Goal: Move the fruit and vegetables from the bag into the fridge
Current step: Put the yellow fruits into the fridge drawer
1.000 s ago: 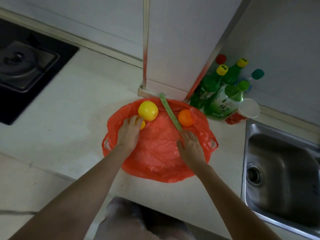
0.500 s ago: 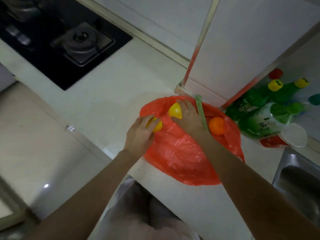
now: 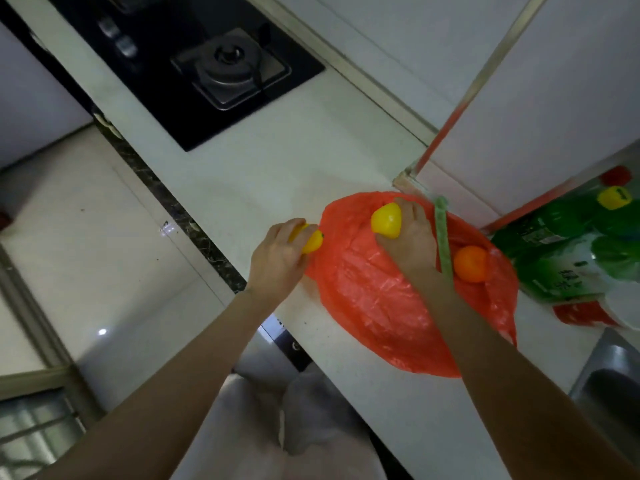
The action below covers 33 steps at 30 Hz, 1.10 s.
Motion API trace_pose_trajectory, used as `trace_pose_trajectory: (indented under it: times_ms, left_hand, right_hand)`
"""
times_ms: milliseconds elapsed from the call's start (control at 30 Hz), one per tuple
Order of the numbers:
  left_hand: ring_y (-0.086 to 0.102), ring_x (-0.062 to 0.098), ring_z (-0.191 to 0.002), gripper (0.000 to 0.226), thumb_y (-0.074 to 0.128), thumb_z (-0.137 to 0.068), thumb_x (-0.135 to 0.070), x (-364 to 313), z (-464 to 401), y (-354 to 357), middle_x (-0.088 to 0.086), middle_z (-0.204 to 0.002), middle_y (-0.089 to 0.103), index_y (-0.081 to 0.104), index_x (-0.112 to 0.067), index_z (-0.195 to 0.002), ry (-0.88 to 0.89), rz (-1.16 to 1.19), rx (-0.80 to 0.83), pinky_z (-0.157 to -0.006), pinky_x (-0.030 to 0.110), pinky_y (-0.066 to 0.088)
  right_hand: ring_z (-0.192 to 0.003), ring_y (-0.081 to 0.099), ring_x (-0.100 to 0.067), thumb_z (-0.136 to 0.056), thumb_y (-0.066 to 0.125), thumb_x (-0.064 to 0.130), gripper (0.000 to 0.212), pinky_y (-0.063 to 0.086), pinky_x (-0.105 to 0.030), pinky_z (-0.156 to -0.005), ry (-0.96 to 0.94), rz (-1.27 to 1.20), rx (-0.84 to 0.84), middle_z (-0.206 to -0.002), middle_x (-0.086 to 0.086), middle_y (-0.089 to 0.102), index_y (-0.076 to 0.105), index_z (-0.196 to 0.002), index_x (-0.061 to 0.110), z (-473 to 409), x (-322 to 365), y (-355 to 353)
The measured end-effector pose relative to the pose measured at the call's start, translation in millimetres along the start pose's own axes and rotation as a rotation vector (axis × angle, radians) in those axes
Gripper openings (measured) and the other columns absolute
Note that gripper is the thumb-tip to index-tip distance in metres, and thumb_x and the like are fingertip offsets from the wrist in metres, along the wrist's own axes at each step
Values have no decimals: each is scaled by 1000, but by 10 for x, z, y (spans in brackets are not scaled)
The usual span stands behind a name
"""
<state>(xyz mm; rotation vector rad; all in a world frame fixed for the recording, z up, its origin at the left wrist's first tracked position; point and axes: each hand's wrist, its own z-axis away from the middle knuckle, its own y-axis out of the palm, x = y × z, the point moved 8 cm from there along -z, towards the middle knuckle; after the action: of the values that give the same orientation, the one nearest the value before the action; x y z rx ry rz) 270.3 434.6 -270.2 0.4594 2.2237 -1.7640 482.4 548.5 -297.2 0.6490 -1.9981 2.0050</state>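
Left hand (image 3: 277,258) grips half-hidden yellow fruit (image 3: 311,241); right hand (image 3: 410,242) curls round yellow pear (image 3: 386,220) on red bag (image 3: 367,299).

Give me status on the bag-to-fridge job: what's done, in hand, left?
Done: nothing visibly stored; no fridge is in view. In hand: the left hand grips a small yellow fruit at the edge of the red bag, and the right hand holds the larger yellow fruit over the bag. Left: the orange and the long green vegetable lie on the bag, untouched.
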Motion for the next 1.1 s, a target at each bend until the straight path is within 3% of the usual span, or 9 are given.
trace_pose_trajectory:
  times_ms: [167,300,433,800,1100]
  left_hand:
    - [60,32,-93,62,81,-62,-11,627,159,-504,6,-116,62,57,-22,-118,-53,-18,-72,-52,35,55]
    - [58,36,-98,59,79,-65,-10,1352,469,-920,9,-118,61,60,-18,-120,-164,-1,-118,-64,43,56]
    - [58,35,-99,56,78,-68,-12,2167,954,-1332,9,-119,61,61,-18,-121,-302,5,-187,-68,41,54]
    - [57,36,-94,55,77,-70,-15,4075,2552,-2363,12,-118,59,58,-14,-121,-743,-7,-300,-69,41,51]
    - [57,33,-94,55,77,-70,-16,4849,3082,-2610,8,-118,58,56,-16,-120,-944,6,-417,-67,41,52]
  right_hand:
    - [-118,49,-34,-66,79,29,78,47,-42,-90,-94,-135,-89,-132,-11,45,44,-135,16,127,807,-161]
    - [-117,50,-30,-64,80,26,78,46,-38,-88,-165,-178,-83,-132,-8,47,45,-134,19,339,1628,41]
    - [-114,53,-29,-63,79,27,79,51,-42,-84,-260,-202,38,-132,-5,46,45,-134,21,614,2590,635]
    - [-119,47,-23,-72,76,36,79,48,-37,-87,-629,-159,383,-136,-1,41,37,-139,23,1235,5117,2178]
    - [-116,49,-23,-72,75,37,76,48,-38,-85,-828,-114,547,-136,2,41,37,-137,27,1223,6287,3004]
